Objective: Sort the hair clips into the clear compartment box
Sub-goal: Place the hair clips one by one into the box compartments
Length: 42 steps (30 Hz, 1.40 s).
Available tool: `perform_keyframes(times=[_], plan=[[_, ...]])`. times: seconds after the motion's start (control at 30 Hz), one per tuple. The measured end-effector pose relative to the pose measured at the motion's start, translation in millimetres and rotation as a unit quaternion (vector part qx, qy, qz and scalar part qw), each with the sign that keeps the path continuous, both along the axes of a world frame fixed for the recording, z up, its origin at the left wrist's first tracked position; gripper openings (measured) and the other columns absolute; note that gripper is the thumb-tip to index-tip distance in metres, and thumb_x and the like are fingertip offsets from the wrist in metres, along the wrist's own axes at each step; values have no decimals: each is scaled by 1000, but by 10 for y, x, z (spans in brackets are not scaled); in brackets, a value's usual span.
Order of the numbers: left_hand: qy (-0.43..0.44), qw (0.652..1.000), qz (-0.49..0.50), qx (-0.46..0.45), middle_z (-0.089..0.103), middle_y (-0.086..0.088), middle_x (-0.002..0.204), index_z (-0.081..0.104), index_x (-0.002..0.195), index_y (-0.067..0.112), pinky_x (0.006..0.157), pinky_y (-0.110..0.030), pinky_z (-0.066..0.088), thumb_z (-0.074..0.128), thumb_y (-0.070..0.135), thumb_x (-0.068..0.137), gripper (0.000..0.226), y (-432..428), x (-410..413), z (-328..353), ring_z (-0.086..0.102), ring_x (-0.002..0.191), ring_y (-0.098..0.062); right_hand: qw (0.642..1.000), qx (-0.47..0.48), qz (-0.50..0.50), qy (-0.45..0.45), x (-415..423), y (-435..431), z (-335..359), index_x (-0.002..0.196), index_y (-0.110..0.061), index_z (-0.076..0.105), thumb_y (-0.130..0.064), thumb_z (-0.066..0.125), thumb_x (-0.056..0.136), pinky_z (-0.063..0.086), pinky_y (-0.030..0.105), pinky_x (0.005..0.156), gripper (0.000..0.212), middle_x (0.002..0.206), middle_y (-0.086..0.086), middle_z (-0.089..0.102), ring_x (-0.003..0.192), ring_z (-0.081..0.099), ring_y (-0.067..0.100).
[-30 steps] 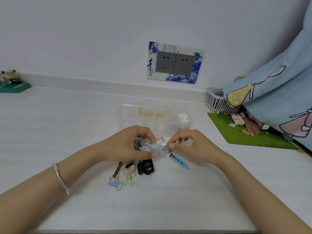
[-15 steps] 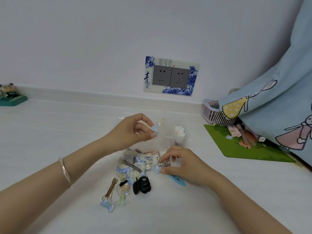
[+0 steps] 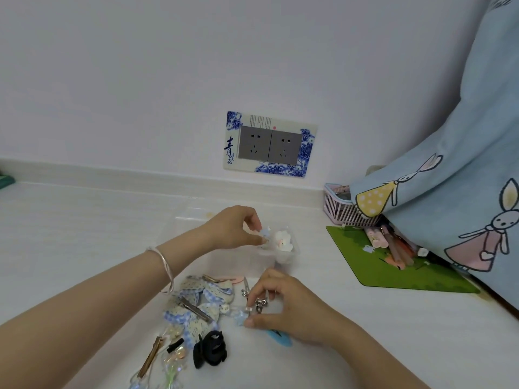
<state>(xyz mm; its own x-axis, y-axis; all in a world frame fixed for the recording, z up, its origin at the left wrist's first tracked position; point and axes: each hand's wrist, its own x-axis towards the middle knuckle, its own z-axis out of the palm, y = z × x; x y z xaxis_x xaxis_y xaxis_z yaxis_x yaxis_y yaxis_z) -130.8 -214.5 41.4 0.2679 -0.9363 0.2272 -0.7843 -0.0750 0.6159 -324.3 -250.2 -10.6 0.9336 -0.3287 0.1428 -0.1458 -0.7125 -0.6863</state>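
Two hands at work over a pile of hair clips on the white surface [image 3: 84, 234]

Left hand [image 3: 233, 230] is extended forward, wrist bearing a bangle [image 3: 164, 266], thumb and fingers pinched on a small pale blue clip [image 3: 265, 233] held over the right end of the clear compartment box [image 3: 292, 255], just beside a white fluffy clip [image 3: 283, 240] lying in that compartment. Right hand [image 3: 292, 307] rests low near the pile, fingers curled and pinching a small clip with silver metal parts [image 3: 254, 306]. Blue checked bow clips [image 3: 196, 304] and a black claw clip [image 3: 210, 350] lie loose in front of the box
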Motion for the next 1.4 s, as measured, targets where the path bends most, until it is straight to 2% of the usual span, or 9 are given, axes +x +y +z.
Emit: perform_keyframes(times=[0.27, 0.43, 0.53, 0.73, 0.9, 1.03, 1.17, 1.33, 1.4], plan=[[-59, 998, 6, -10, 60, 8, 108, 64, 97, 29, 70, -21, 39, 66, 41, 83, 19, 349, 85, 14, 53, 98, -13, 999, 52, -4, -10, -28, 25, 74, 78, -35, 66, -33, 81, 69, 42, 16, 80, 18, 86, -18, 62, 83, 54, -1], [-108, 990, 37, -78, 66, 15, 107, 66, 102, 31, 86, -27, 42, 51, 47, 89, 26, 725, 153, -99, 54, 103, -5, 957, 203, -69, -197, -16, -107, 348, 82, -23, 73, -12, 76, 72, 51, 14, 74, 14, 81, -5, 76, 76, 67, 3], [-103, 992, 31, -61, 66, 18, 111, 67, 108, 30, 90, -25, 43, 42, 53, 89, 39, 852, 156, -192, 55, 106, -1, 940, 157, -153, -263, 62, -369, 578, 84, -14, 68, -6, 72, 78, 50, 9, 68, 11, 83, 3, 74, 69, 67, 1], [-95, 993, 2, -68, 66, 15, 114, 66, 114, 27, 96, -30, 46, 39, 51, 92, 42, 933, 115, -269, 59, 105, 0, 984, -11, -130, -118, 358, -679, 759, 85, -16, 74, -21, 74, 79, 45, 3, 69, 8, 83, -9, 73, 72, 64, -4], [-90, 993, -3, -75, 66, 16, 114, 65, 114, 28, 95, -32, 47, 39, 53, 91, 43, 954, 108, -272, 59, 104, 1, 994, -60, -92, -17, 505, -700, 646, 83, -21, 75, -24, 73, 80, 46, 19, 81, 5, 85, -9, 73, 85, 65, 8], [-96, 993, -2, -73, 66, 15, 114, 65, 114, 27, 95, -32, 46, 39, 52, 92, 42, 981, 84, -265, 59, 104, 0, 975, -175, -123, -60, 417, -608, 603, 92, -26, 71, -26, 70, 82, 41, 28, 86, 10, 93, -16, 65, 89, 56, 11], [-96, 993, -7, -72, 66, 15, 113, 65, 114, 27, 95, -32, 46, 40, 50, 92, 40, 1025, 49, -258, 59, 104, 0, 985, -104, -59, -126, 135, -315, 645, 87, -27, 72, -24, 71, 81, 42, 18, 74, 6, 85, -20, 68, 78, 58, 4], [-102, 993, -20, -62, 63, 18, 119, 61, 120, 32, 98, -23, 42, 41, 51, 91, 40, 1114, 1, -253, 53, 110, 4, 998, -30, -10, -45, -53, 62, 453, 89, -31, 73, -32, 73, 79, 48, 24, 74, 10, 89, -14, 70, 75, 60, 6], [-95, 993, -21, -63, 58, 23, 123, 55, 123, 39, 98, -18, 38, 42, 56, 88, 41, 1187, 17, -240, 48, 115, 6, 998, -55, -5, -27, -22, 156, 349, 95, -33, 72, -34, 73, 78, 46, 17, 70, 17, 89, -15, 66, 79, 60, 4]])
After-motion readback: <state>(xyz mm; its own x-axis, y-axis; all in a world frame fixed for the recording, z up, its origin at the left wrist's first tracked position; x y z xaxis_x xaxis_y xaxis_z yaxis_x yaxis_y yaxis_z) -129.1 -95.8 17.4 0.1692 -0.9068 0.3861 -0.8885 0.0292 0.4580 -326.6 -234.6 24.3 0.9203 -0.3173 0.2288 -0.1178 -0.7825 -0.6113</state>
